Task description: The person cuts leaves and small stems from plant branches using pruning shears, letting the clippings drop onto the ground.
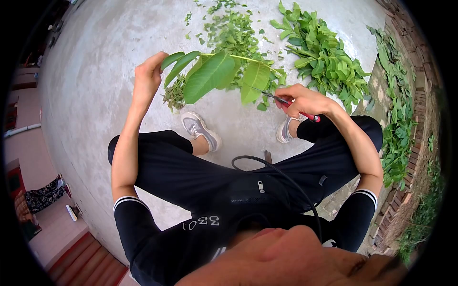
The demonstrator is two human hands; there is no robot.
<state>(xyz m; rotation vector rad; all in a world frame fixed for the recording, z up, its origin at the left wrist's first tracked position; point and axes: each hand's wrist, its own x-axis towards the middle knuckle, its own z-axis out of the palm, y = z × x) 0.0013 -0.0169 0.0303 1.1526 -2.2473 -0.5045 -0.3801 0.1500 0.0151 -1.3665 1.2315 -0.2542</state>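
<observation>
My left hand (150, 72) is closed at the left end of a leafy green stem (210, 74), with its fingers pinched together. The stem stretches to the right in front of me and carries several large oval leaves. My right hand (305, 101) is wrapped around red-handled pruning shears (286, 101). The thin dark blades point left and lie against a lower leaf near the stem's right end. Whether the blades are cutting into the leaf, I cannot tell. Beneath the stem lie cut leaf pieces (234, 33), scattered over the concrete.
A large heap of leafy branches (329, 62) lies to the right of the cuttings. A small pile of stalks (175, 93) sits near my left shoe (200, 129). More greenery (398, 128) runs along a brick edge (415, 148) at far right. A person (40, 198) is at far left.
</observation>
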